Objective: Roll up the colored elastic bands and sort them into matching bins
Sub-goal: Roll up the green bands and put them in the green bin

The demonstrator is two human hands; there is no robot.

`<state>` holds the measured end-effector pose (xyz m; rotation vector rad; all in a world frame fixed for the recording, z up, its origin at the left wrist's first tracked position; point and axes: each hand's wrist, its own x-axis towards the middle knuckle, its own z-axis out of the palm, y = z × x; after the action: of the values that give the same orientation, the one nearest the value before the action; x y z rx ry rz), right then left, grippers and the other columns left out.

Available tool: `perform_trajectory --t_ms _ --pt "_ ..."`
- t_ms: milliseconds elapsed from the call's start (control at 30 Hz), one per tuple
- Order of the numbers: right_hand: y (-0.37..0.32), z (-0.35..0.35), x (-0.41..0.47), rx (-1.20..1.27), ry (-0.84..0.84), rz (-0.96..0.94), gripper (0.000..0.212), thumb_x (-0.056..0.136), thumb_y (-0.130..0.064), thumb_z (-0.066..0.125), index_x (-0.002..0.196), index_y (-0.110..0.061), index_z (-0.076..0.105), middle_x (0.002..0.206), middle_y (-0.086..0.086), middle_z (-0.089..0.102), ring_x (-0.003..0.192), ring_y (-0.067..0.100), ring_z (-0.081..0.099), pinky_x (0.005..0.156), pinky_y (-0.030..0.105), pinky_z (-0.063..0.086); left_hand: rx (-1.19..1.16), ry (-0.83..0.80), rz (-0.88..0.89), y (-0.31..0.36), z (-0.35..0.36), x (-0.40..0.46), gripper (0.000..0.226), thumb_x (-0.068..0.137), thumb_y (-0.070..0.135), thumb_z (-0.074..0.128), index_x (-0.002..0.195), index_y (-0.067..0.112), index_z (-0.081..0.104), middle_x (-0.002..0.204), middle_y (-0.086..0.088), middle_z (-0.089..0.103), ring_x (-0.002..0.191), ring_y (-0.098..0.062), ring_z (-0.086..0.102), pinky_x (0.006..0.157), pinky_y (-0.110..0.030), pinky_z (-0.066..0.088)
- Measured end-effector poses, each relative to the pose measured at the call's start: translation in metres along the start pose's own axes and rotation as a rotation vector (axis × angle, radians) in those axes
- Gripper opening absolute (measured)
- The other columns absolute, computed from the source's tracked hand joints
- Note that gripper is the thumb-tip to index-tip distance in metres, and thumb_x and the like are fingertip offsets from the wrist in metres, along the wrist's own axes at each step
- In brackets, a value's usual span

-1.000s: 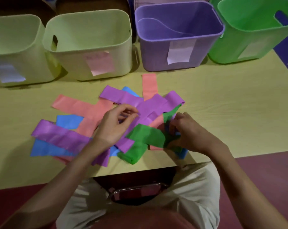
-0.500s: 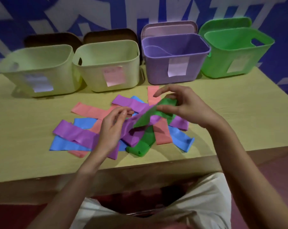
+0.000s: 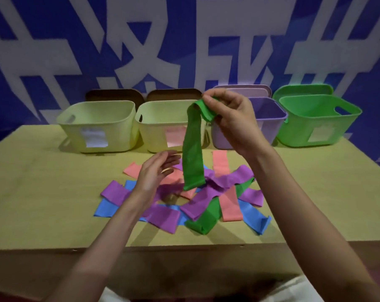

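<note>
The right hand point(image 3: 232, 120) pinches the top of a green band point(image 3: 192, 153), which hangs above the pile point(image 3: 184, 201) on the desk point(image 3: 43, 203). The left hand point(image 3: 156, 173) hovers beside it, fingers relaxed and seemingly empty. Rolling comes next, then the green bin point(image 3: 319, 120)

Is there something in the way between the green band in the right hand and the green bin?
Nothing visible blocks it. The right hand holds the green band in the air above the pile. The green bin stands open-topped at the right end of the row; only the purple bin lies between, below the hand's height.
</note>
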<state>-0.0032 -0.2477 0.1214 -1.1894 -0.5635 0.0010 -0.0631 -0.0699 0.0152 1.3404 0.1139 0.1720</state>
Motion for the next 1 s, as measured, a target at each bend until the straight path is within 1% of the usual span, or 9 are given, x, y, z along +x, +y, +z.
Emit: perform_trajectory --t_ms 100,200,300,433,533,667,833,933,1000 --pt "-0.010 0.005 0.004 0.134 0.028 0.013 0.009 0.088 0.001 0.060 0.092 -0.005 0.065 0.077 0.001 0.070 0.074 0.010 0.065 0.068 0.019 0.051 -0.020 -0.005 -0.055 -0.001 0.004 0.008 0.028 0.100 0.009 0.033 0.103 0.006 0.061 0.105 -0.015 0.066 0.101 -0.023 0.061 0.089 -0.032 0.044" --pt "-0.018 0.007 0.004 0.204 0.071 0.041 0.014 0.087 0.001 0.059 0.084 -0.008 0.069 0.073 0.001 0.069 0.070 0.010 0.064 0.068 0.021 0.050 -0.045 -0.042 -0.194 -0.006 0.016 0.012 0.029 0.100 0.009 0.032 0.101 0.006 0.060 0.093 -0.011 0.067 0.083 -0.016 0.065 0.071 -0.024 0.049" --pt "-0.023 0.006 0.001 0.219 0.095 0.063 0.020 0.083 -0.002 0.063 0.073 -0.015 0.074 0.073 0.001 0.070 0.070 0.012 0.065 0.071 0.026 0.047 -0.160 -0.081 -0.446 -0.014 0.027 0.015 0.026 0.099 0.022 0.041 0.090 0.005 0.059 0.081 -0.015 0.066 0.070 -0.026 0.066 0.064 -0.033 0.056" --pt "-0.025 -0.005 -0.004 0.265 0.125 0.079 0.015 0.081 -0.003 0.063 0.077 -0.013 0.072 0.075 0.002 0.070 0.073 0.013 0.065 0.075 0.028 0.048 -0.297 -0.195 -0.733 -0.021 0.036 0.018 0.039 0.096 0.033 0.046 0.103 -0.004 0.057 0.109 -0.037 0.060 0.082 -0.045 0.067 0.069 -0.047 0.057" --pt "-0.022 -0.025 -0.013 0.286 0.126 0.095 0.016 0.087 0.001 0.057 0.086 -0.010 0.068 0.081 0.002 0.068 0.078 0.012 0.065 0.072 0.024 0.053 -0.476 -0.233 -0.765 -0.022 0.040 0.017 0.040 0.098 0.027 0.042 0.096 -0.008 0.062 0.097 -0.032 0.065 0.075 -0.037 0.069 0.065 -0.040 0.058" --pt "-0.011 -0.071 -0.038 0.214 0.237 0.177 0.020 0.071 -0.008 0.058 0.088 -0.013 0.067 0.082 0.003 0.060 0.073 0.012 0.058 0.070 0.022 0.051 -0.403 -0.227 -0.686 -0.023 0.031 0.023 0.022 0.084 0.013 0.054 0.098 -0.003 0.061 0.087 -0.016 0.068 0.070 -0.024 0.067 0.062 -0.031 0.058" --pt "0.010 -0.142 -0.076 -0.145 0.338 0.303 0.024 0.072 -0.006 0.057 0.093 -0.012 0.066 0.088 0.008 0.063 0.077 0.016 0.059 0.069 0.024 0.050 -0.172 -0.265 -0.529 -0.025 0.012 0.026 0.020 0.088 -0.001 0.051 0.105 -0.001 0.061 0.099 -0.015 0.068 0.087 -0.023 0.067 0.076 -0.033 0.057" --pt "0.026 -0.177 -0.095 -0.591 0.244 0.377 0.021 0.085 0.004 0.064 0.101 -0.010 0.066 0.088 0.018 0.065 0.076 0.021 0.060 0.065 0.024 0.052 -0.014 -0.254 -0.454 -0.022 0.012 0.025 0.017 0.089 -0.008 0.051 0.096 0.001 0.065 0.084 -0.011 0.073 0.074 -0.016 0.071 0.068 -0.026 0.059" --pt "0.035 -0.196 -0.101 -0.969 0.123 0.376 0.026 0.081 0.002 0.071 0.106 -0.004 0.066 0.088 0.018 0.067 0.074 0.021 0.060 0.068 0.030 0.051 0.072 -0.277 -0.434 -0.018 0.014 0.027 0.014 0.083 -0.006 0.058 0.089 0.002 0.068 0.084 -0.010 0.073 0.073 -0.014 0.070 0.069 -0.025 0.059"
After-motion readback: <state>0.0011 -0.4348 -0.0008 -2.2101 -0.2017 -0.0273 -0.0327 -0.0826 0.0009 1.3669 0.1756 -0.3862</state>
